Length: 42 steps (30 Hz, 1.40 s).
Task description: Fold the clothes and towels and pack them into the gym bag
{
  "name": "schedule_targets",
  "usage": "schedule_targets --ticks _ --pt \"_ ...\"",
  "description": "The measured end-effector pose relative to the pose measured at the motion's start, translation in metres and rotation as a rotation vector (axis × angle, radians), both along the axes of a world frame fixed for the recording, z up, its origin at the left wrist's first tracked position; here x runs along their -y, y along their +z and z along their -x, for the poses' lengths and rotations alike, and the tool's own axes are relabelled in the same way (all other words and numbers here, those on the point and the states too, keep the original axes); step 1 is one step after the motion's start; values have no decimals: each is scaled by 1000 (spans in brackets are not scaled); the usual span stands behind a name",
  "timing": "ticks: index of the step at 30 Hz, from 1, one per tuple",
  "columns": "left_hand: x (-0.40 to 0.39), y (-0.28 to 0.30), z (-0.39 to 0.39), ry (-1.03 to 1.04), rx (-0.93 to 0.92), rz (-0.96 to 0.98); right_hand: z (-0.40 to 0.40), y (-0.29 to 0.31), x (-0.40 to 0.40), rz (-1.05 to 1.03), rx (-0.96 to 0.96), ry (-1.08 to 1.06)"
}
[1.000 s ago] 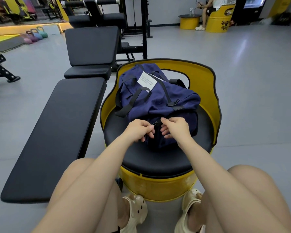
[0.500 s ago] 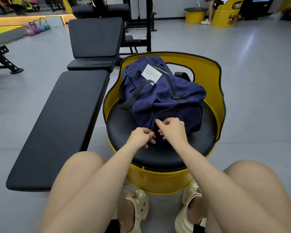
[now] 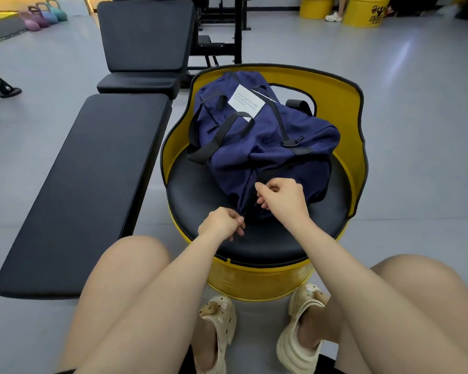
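Observation:
A navy gym bag [image 3: 257,141] with black straps and a white paper tag lies on the black cushion of a yellow barrel seat [image 3: 276,238]. My left hand [image 3: 222,222] pinches the zipper pull at the bag's near end, low by the cushion. My right hand [image 3: 281,198] grips the bag's fabric just beside the zipper line, a little higher. No clothes or towels show outside the bag; its inside is hidden.
A long black workout bench [image 3: 84,190] runs along the left of the seat, with an inclined bench [image 3: 146,33] behind it. Kettlebells [image 3: 42,14] stand at the far left. Yellow barrels [image 3: 362,9] and a person's foot are far back right. Grey floor surrounds everything.
My left hand has pulled toward me and down along the zipper, away from my right hand, which stays on the bag's end. The camera has tilted lower.

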State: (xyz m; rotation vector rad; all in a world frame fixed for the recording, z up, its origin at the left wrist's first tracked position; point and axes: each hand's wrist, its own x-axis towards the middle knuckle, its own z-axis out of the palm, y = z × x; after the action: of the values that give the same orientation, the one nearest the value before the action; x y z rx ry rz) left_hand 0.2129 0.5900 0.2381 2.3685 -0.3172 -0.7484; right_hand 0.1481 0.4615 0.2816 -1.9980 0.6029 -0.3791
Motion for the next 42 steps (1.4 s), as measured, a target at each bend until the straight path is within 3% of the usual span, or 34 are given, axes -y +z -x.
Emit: schedule_targets --ticks 10,16,19,21,24,26,29,32,34,36,40,42 --pt "11 -11 0 -4 107 -239 2 0 -1 20 -19 6" --pt "12 -1 1 -89 36 -230 2 1 6 144 -55 66" --pt "3 17 -3 -129 400 -300 4 6 11 367 -39 51" --pt "-5 35 -16 -76 651 -183 6 12 11 482 80 7" --pt "-12 56 -46 -17 787 90 4 27 15 632 335 -71" --pt "-9 67 -61 -34 790 160 0 39 22 690 410 -104" --pt "4 79 -77 -162 756 114 -10 45 27 933 274 -34" --pt "24 89 -96 -286 667 88 -16 47 24 1058 -121 223" --pt "38 98 -105 -278 585 182 -23 49 24 1059 -295 256" --pt "51 101 -112 -295 593 186 -30 54 20 1065 -366 235" --pt "62 98 -111 -484 780 -86 -42 60 13 1061 -412 189" --pt "61 100 -109 -493 799 -112 -42 61 11 1071 -441 202"
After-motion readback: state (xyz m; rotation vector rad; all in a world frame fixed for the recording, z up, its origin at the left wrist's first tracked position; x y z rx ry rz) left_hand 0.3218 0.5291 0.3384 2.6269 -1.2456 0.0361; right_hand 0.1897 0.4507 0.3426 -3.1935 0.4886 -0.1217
